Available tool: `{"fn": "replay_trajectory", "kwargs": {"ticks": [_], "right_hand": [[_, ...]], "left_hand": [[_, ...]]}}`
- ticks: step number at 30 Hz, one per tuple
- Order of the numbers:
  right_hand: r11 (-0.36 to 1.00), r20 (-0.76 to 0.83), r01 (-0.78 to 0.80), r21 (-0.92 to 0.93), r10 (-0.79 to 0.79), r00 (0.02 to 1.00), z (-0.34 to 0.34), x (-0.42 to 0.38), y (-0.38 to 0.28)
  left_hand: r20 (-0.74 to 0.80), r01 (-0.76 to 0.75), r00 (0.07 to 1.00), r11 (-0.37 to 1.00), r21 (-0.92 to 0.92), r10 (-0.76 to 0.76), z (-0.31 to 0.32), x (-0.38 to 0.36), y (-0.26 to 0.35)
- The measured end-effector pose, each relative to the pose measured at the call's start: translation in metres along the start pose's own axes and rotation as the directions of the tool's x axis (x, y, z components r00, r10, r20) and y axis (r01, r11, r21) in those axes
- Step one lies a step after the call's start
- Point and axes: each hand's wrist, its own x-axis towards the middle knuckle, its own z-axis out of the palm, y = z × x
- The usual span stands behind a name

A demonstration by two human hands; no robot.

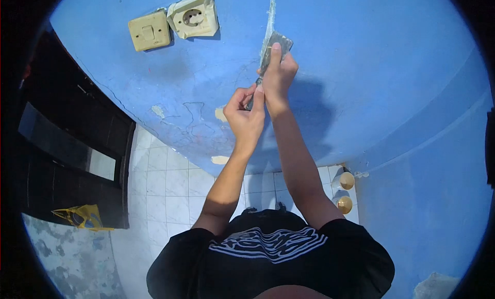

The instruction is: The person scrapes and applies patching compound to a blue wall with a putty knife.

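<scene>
A putty knife (281, 39) with a grey, smeared blade rests against the blue wall (361, 67). My right hand (279, 77) grips it, thumb pressed flat on the blade. Lower down, my left hand (246, 116) has its fingers closed round a dark, narrow part that looks like the handle; the fingers hide much of it. A pale, rough strip of putty (271, 15) runs up the wall from the blade's left edge.
Left of the hands, a light switch (149, 30) and a wall socket (193, 17) with torn paper round it are fixed. Bare patches (220, 159) mark the wall. Two lidded containers (344, 204) stand on the tiled floor (177, 181). A dark door (67, 128) is at left, near a yellow bag (85, 216).
</scene>
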Motion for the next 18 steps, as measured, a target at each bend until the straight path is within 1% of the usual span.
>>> {"fn": "replay_trajectory", "kwargs": {"ticks": [1,3,4,6,7,9,13,14,15,16,18], "right_hand": [[1.0,0.007,-0.013,-0.006,0.014,1.0,-0.003,-0.005,0.001],[0.997,0.023,-0.065,0.039,0.064,0.998,-0.003,-0.008,-0.002],[0.997,0.025,-0.067,0.04,0.066,0.997,-0.001,-0.005,-0.002],[0.998,0.027,-0.013,0.057,0.012,1.0,0.001,0.002,-0.002],[0.998,0.031,-0.01,0.058,0.008,0.999,0.001,0.004,-0.003],[0.997,0.028,0.024,0.078,-0.027,0.999,0.003,0.008,-0.003],[0.993,0.042,-0.009,0.118,0.004,0.999,-0.001,0.008,-0.002],[0.997,0.058,-0.016,0.079,0.011,0.998,-0.004,0.006,-0.001],[0.999,0.073,-0.022,0.039,0.019,0.997,-0.007,0.002,-0.001],[0.999,0.069,-0.017,0.037,0.015,0.998,-0.01,-0.002,0.001],[0.997,0.055,-0.076,-0.028,0.077,0.996,-0.012,-0.011,0.003]], "left_hand": [[-0.034,-0.054,0.998,0.998,-0.024,0.053,0.0,-0.006,-0.002],[-0.033,-0.03,0.999,1.0,-0.006,0.03,-0.006,-0.01,-0.001],[-0.023,-0.01,1.0,1.0,0.004,0.01,-0.008,-0.011,0.0],[-0.011,-0.01,1.0,1.0,0.012,0.01,-0.003,-0.004,0.01],[-0.005,-0.015,1.0,1.0,0.016,0.015,0.001,0.001,0.014],[-0.009,-0.038,0.999,0.999,-0.002,0.038,0.002,0.004,0.004],[-0.028,-0.051,0.998,0.998,-0.04,0.05,0.005,-0.001,0.009],[-0.026,-0.05,0.998,0.998,-0.042,0.048,0.003,-0.005,0.007],[-0.026,-0.039,0.999,0.999,-0.007,0.039,-0.001,-0.011,0.002],[-0.025,-0.031,0.999,0.999,0.025,0.032,-0.003,-0.015,-0.003],[-0.03,-0.018,0.999,1.0,0.011,0.019,-0.004,-0.018,-0.008]]}}
